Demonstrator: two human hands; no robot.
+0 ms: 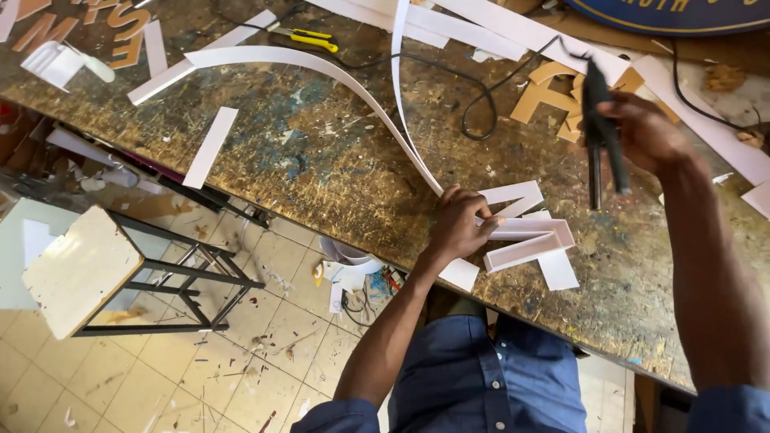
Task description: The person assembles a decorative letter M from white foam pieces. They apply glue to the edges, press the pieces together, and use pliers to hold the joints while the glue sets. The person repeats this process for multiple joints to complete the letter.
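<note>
Seen from above, a person in a blue shirt stands at a scarred, paint-flecked worktop (337,160). The left hand (459,224) presses down on a white channel letter (525,232) lying near the worktop's front edge, its grip closed on the long white strip (321,68) where that strip meets the letter, seemingly to hold the strip tight against the letter's outline. The strip arcs away across the worktop. The right hand (646,132) is raised just above and to the right of the letter, its grip wrapped around one black corded glue gun (601,120), nozzle pointing down, as if kept ready over the joint. One yellow-handled utility knife (309,38) lies at the far edge. Several tan cut-out letters (553,96) sit behind the gun. One white-topped metal stool (88,269) stands on the tiled floor to the left.
</note>
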